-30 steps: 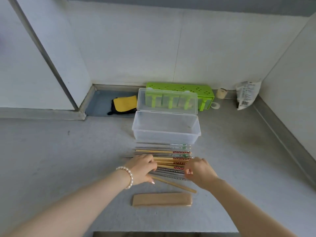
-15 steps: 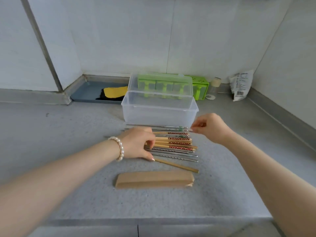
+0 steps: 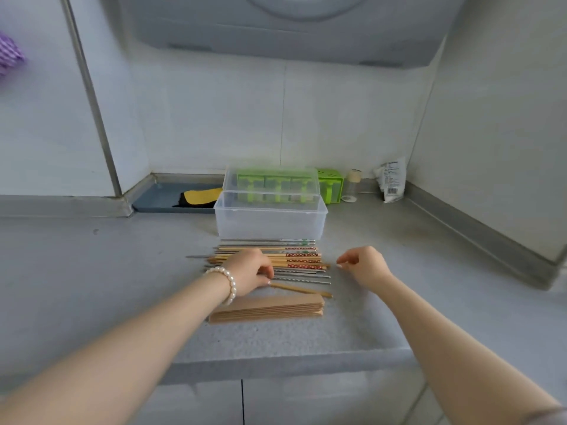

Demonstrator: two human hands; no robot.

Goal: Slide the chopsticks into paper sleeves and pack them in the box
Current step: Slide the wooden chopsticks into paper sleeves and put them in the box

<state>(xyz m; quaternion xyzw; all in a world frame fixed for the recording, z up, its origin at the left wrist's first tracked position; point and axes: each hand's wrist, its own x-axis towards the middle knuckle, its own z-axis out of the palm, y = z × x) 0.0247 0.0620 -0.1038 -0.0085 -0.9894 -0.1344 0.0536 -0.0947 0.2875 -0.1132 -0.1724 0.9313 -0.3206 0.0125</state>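
A row of chopsticks [image 3: 302,258], wooden ones with red patterned ends and several metal ones, lies on the grey counter in front of a clear plastic box [image 3: 270,223]. The box's lid [image 3: 271,184] stands open. One plain wooden chopstick [image 3: 302,290] lies at an angle nearest me. A stack of brown paper sleeves [image 3: 267,309] sits just in front of it. My left hand [image 3: 250,271], with a pearl bracelet, rests curled on the left part of the row. My right hand [image 3: 363,265] hovers just right of the chopsticks' ends, fingers curled, with nothing visible in them.
Behind the box stand a green organiser [image 3: 331,185], a small jar [image 3: 352,184] and a white packet [image 3: 391,179]. A blue tray with a yellow and black cloth [image 3: 199,196] sits at the back left. The counter's front edge [image 3: 276,360] is close below the sleeves; a wall rises at the right.
My right hand left the front of the row, went up to its far right end, then came down beside the ends. My left hand stayed on the row. The view tilted upward.
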